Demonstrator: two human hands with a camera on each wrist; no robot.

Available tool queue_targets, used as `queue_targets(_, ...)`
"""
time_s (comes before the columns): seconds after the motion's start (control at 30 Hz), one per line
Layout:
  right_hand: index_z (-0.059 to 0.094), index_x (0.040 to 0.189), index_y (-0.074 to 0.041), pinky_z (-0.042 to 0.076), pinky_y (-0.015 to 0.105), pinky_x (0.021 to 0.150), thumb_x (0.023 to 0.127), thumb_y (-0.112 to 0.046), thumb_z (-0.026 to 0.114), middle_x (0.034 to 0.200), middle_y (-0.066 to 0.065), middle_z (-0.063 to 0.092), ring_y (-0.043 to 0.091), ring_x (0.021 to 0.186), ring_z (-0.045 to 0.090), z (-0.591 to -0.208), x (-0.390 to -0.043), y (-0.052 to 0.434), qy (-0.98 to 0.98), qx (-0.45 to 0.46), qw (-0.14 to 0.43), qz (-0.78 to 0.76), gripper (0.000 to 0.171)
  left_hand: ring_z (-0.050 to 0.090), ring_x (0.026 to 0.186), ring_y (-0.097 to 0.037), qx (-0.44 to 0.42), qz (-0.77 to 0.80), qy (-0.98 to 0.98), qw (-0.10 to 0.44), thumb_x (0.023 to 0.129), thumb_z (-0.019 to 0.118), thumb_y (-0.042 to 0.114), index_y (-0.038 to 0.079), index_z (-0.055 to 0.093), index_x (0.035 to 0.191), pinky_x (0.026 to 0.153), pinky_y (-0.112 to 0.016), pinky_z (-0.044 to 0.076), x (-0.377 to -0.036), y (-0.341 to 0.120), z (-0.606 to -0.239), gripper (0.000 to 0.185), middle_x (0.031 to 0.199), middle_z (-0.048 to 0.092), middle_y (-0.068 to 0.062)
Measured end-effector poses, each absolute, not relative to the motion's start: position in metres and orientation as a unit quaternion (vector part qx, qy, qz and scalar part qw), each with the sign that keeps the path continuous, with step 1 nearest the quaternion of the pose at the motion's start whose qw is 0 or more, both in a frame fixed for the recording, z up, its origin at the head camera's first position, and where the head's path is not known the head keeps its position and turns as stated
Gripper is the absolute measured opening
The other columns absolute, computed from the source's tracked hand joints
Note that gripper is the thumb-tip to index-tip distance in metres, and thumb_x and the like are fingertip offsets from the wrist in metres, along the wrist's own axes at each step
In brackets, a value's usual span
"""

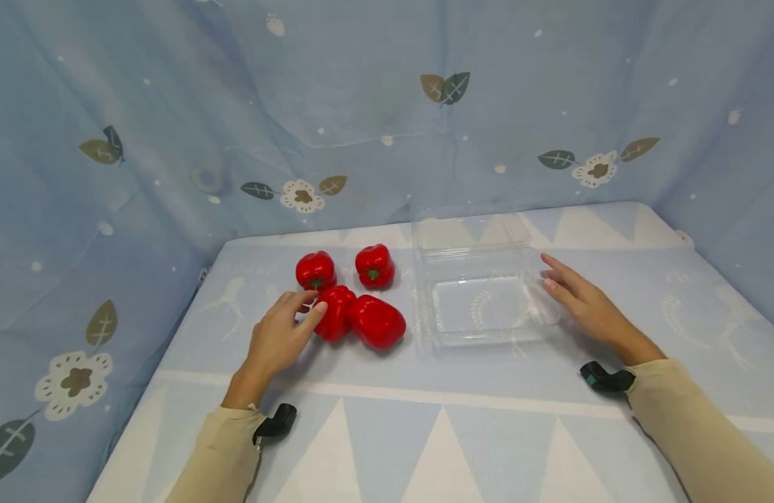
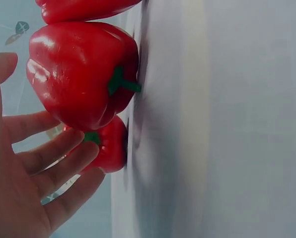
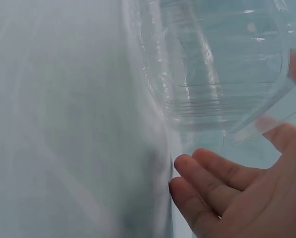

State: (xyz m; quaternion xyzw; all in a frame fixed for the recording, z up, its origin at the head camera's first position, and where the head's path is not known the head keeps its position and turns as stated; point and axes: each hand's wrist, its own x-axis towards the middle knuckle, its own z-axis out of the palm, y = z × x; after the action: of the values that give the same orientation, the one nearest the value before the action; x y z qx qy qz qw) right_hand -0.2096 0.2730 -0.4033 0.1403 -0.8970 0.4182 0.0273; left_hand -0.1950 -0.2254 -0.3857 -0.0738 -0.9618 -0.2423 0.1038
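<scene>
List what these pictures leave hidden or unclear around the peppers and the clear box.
- Head view: whether the left hand grips or only touches the nearest pepper.
- Left wrist view: top pepper cut off by the edge.
- Right wrist view: clear box blurred; right hand contact with it unclear.

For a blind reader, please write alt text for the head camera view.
A left hand touches one of four red bell peppers on a pale blue patterned table. The open right hand rests beside an open, empty clear plastic container.
</scene>
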Motion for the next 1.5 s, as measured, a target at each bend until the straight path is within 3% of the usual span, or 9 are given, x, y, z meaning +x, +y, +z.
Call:
queue_targets(0.37, 0.021, 0.153, -0.018, 0.028, 0.059, 0.104, 0.101, -0.029, 0.046, 0.144, 0.026, 0.038, 0.041, 0.133, 0.035, -0.411, -0.211, 0.269, -0.879, 0.146, 0.015, 0.453, 0.058, 0.055, 0.108, -0.021, -0.085, -0.326, -0.939, 0.066, 0.085, 0.058, 0.06, 0.016, 0.047, 0.138, 0.085, -0.04, 0.053, -0.195, -0.222, -0.391, 0.069, 0.125, 0.053, -0.003)
queue_targets(0.47, 0.023, 0.152, -0.018, 0.032, 0.038, 0.108, 0.1, -0.027, 0.05, 0.144, 0.025, 0.038, 0.041, 0.133, 0.035, -0.411, -0.211, 0.268, -0.874, 0.153, 0.011, 0.461, 0.059, 0.055, 0.11, -0.023, -0.084, -0.343, -0.934, 0.057, 0.084, 0.063, 0.057, 0.014, 0.046, 0.139, 0.085, -0.04, 0.053, -0.195, -0.222, -0.393, 0.072, 0.128, 0.052, -0.005)
queue_targets(0.57, 0.023, 0.152, -0.013, 0.033, 0.012, 0.099, 0.098, -0.022, 0.054, 0.144, 0.028, 0.036, 0.045, 0.131, 0.036, -0.409, -0.21, 0.267, -0.865, 0.174, 0.008, 0.47, 0.063, 0.054, 0.11, -0.022, -0.076, -0.356, -0.93, 0.046, 0.081, 0.068, 0.055, 0.016, 0.045, 0.139, 0.083, -0.039, 0.053, -0.195, -0.222, -0.394, 0.074, 0.13, 0.052, -0.005)
queue_targets(0.67, 0.023, 0.151, -0.006, 0.031, 0.002, 0.09, 0.096, -0.016, 0.057, 0.143, 0.031, 0.035, 0.048, 0.128, 0.037, -0.409, -0.21, 0.266, -0.855, 0.194, 0.006, 0.481, 0.065, 0.054, 0.109, -0.022, -0.074, -0.363, -0.928, 0.039, 0.079, 0.071, 0.053, 0.017, 0.045, 0.14, 0.081, -0.038, 0.054, -0.196, -0.222, -0.395, 0.076, 0.13, 0.053, -0.005)
queue_targets(1.0, 0.024, 0.148, 0.002, 0.035, 0.004, 0.089, 0.096, -0.012, 0.056, 0.143, 0.033, 0.034, 0.049, 0.127, 0.038, -0.414, -0.208, 0.26, -0.835, 0.194, 0.009, 0.514, 0.063, 0.053, 0.111, -0.023, -0.072, -0.398, -0.913, 0.05, 0.081, 0.071, 0.051, 0.023, 0.04, 0.145, 0.084, -0.04, 0.053, -0.195, -0.227, -0.397, 0.077, 0.129, 0.054, -0.006)
queue_targets(1.3, 0.035, 0.147, -0.009, 0.04, 0.006, 0.085, 0.095, -0.015, 0.06, 0.141, 0.023, 0.043, 0.042, 0.12, 0.05, -0.418, -0.211, 0.263, -0.842, 0.178, 0.047, 0.506, 0.058, 0.055, 0.107, -0.026, -0.079, -0.439, -0.893, 0.062, 0.086, 0.066, 0.048, 0.043, 0.032, 0.145, 0.085, -0.044, 0.052, -0.2, -0.23, -0.393, 0.069, 0.132, 0.049, -0.006)
queue_targets(1.5, 0.045, 0.141, -0.007, 0.035, 0.002, 0.085, 0.095, -0.021, 0.06, 0.139, 0.017, 0.049, 0.036, 0.117, 0.054, -0.418, -0.212, 0.261, -0.867, 0.153, 0.059, 0.47, 0.051, 0.055, 0.106, -0.025, -0.081, -0.475, -0.872, 0.085, 0.088, 0.065, 0.044, 0.04, 0.034, 0.145, 0.084, -0.04, 0.053, -0.2, -0.23, -0.384, 0.065, 0.129, 0.049, -0.006)
